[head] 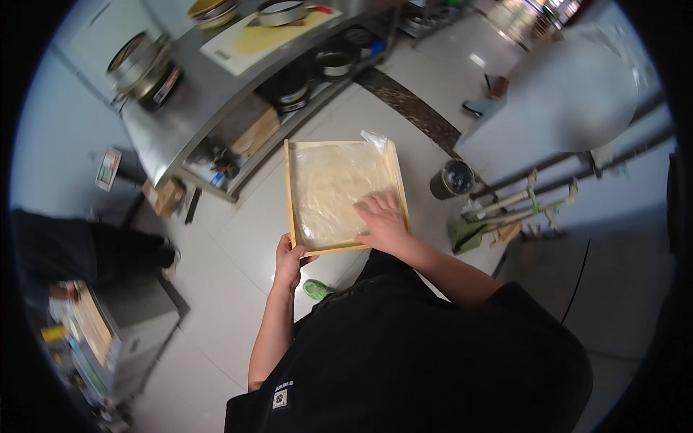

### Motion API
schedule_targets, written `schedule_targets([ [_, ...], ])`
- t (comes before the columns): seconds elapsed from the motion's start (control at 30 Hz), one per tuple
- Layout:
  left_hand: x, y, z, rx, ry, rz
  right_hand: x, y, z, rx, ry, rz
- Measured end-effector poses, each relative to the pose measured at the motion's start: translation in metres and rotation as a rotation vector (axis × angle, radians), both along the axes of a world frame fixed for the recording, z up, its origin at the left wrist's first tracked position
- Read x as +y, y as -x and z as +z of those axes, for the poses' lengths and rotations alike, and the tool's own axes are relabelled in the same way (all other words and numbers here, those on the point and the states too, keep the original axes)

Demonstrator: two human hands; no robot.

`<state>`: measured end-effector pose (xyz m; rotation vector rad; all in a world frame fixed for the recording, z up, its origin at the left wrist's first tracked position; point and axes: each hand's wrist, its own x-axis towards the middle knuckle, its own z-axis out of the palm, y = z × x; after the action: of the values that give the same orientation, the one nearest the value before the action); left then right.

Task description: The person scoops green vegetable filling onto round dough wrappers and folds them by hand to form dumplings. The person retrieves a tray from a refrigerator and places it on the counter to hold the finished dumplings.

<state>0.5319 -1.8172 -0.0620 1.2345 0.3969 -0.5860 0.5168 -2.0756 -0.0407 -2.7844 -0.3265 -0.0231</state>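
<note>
A square wooden tray (289, 189) with low sides is held in front of my body, above the tiled floor. Clear plastic film (335, 184) covers a pale, flat layer in it, which looks like dough, and bunches up at the far right corner. My left hand (290, 261) grips the tray's near left corner, thumb on the rim and fingers beneath. My right hand (383, 221) lies palm down with spread fingers on the film, near the tray's right side.
A steel worktable (189, 103) at the upper left bears a cutting board (227, 54) and pots. A black bucket (452, 179) and a green dustpan (466, 236) stand right of the tray. Another person (81, 254) is at a counter on the left. A white surface juts in from the right.
</note>
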Motion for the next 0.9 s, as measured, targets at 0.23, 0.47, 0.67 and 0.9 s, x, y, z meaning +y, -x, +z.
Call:
schedule_targets([
  [0.23,-0.166,-0.053,0.013,-0.047,-0.152,-0.332,-0.147,-0.007,-0.06,-0.02,-0.147,-0.047],
  [0.47,-0.34,-0.098,0.003,-0.076,-0.314,-0.565,-0.462,-0.057,-0.127,0.264,-0.219,-0.998],
  [0.67,-0.41,-0.118,0.026,-0.072,-0.422,-0.592,-0.594,-0.06,-0.016,-0.647,-0.247,-1.386],
  [0.9,-0.427,-0.141,0.002,-0.058,-0.384,-0.51,-0.637,0.016,-0.138,0.234,-0.105,-1.248],
])
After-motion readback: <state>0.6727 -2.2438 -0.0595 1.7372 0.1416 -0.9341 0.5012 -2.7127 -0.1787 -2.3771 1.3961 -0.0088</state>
